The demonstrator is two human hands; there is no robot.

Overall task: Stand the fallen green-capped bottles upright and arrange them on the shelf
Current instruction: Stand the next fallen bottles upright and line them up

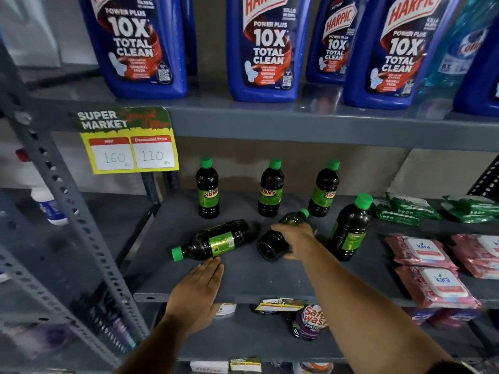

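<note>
On the grey metal shelf at the middle of the view, six dark green-capped bottles are spread out. Three stand upright in a row at the back: the left back bottle at about 11 o'clock from the shelf's centre, the middle back bottle at 12 o'clock, and the right back bottle at 1 o'clock. A fourth upright bottle stands nearer the front at 3 o'clock, just beside the person's right forearm. Two bottles lie on their sides. The left fallen bottle lies at 9 o'clock with its cap pointing toward 8 o'clock. The right fallen bottle lies at the centre, its cap toward 1 o'clock and its round base toward the camera. The right hand is curled over this bottle's body, fingers wrapped around it in a grip. The left hand reaches in from 6 o'clock, flat and open with fingers together, its fingertips just beside the left fallen bottle; whether they touch it cannot be told, and it holds nothing. Green packets and pink wipe packs lie at the right end of the shelf. Blue cleaner bottles stand on the shelf above, with a yellow price tag hanging from its edge.
</note>
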